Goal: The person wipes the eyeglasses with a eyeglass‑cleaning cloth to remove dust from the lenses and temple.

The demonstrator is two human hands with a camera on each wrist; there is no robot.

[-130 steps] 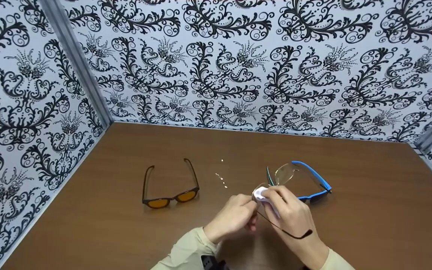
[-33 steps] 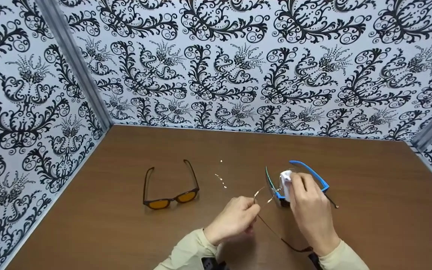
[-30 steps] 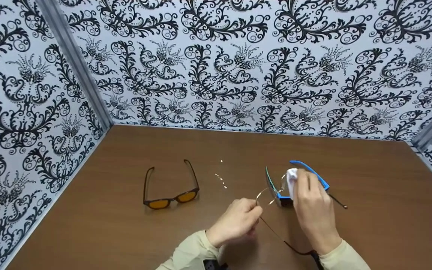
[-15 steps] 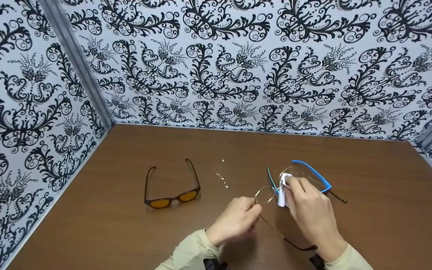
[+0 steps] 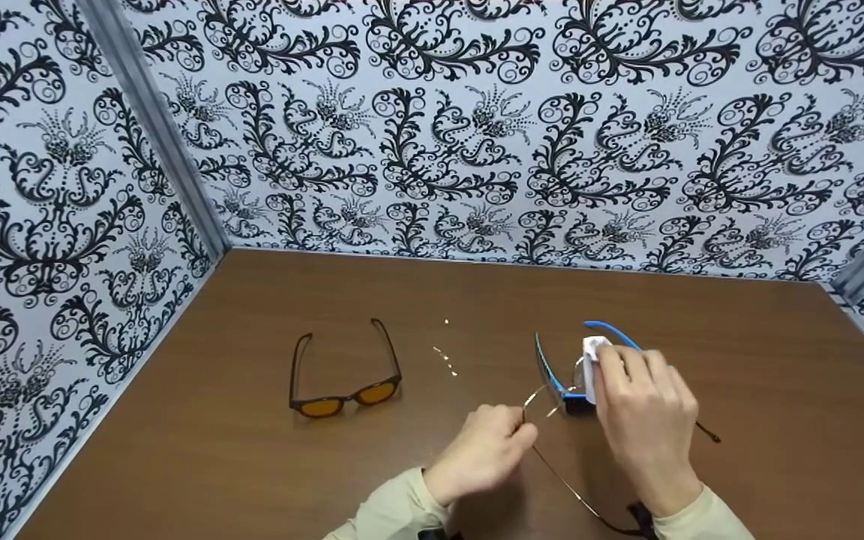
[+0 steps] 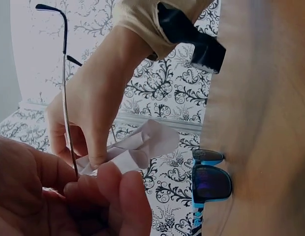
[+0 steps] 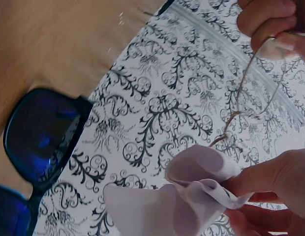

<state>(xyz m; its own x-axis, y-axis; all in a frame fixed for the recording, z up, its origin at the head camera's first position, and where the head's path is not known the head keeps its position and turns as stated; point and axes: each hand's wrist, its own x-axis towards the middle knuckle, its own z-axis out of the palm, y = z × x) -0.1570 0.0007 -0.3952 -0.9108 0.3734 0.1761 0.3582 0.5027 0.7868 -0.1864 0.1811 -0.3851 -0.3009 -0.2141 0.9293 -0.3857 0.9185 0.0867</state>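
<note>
My left hand [image 5: 483, 454] pinches the near end of a pair of thin gold wire-framed eyeglasses [image 7: 245, 81], by the rim close to the hinge. One dark-tipped temple of these glasses slants down and right in the head view. With its thumb and fingers, my right hand [image 5: 646, 420] pinches a white cleaning cloth [image 7: 192, 196] folded over the other lens, which the cloth mostly covers. The glasses are held up above the table. Beyond and below my right hand lie blue-framed sunglasses [image 5: 578, 405] with dark lenses, partly hidden by that hand.
Black-framed glasses with orange lenses [image 5: 346, 401] lie unfolded at the left on the brown wooden table [image 5: 252, 472]. Small bright light spots [image 5: 445, 358] show on the tabletop. Patterned black-and-white panels [image 5: 462, 135] close off the back and sides.
My right hand, with the cloth, has moved from the near lens over to the far lens and shifts back and forth there. My left hand keeps its hold and has drifted slightly right.
</note>
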